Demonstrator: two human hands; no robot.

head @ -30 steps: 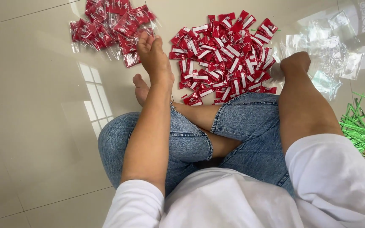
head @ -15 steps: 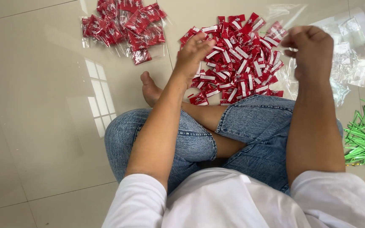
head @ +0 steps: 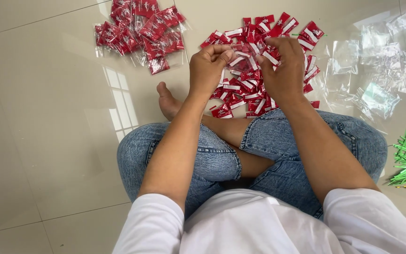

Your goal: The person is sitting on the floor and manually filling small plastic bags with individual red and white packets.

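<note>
Fingers (head: 222,55) of both hands, left hand (head: 208,70) and right hand (head: 283,70), pinch one clear bag (head: 243,61) above the red packets (head: 259,94), having drawn together since half a second ago.

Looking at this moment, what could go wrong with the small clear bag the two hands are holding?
The left hand and right hand pinch a thin clear bag above the loose red packets. The bag could slip or tear. A dropped packet might fall among the loose ones or onto the jeans. The empty bags look light and could scatter.
</note>
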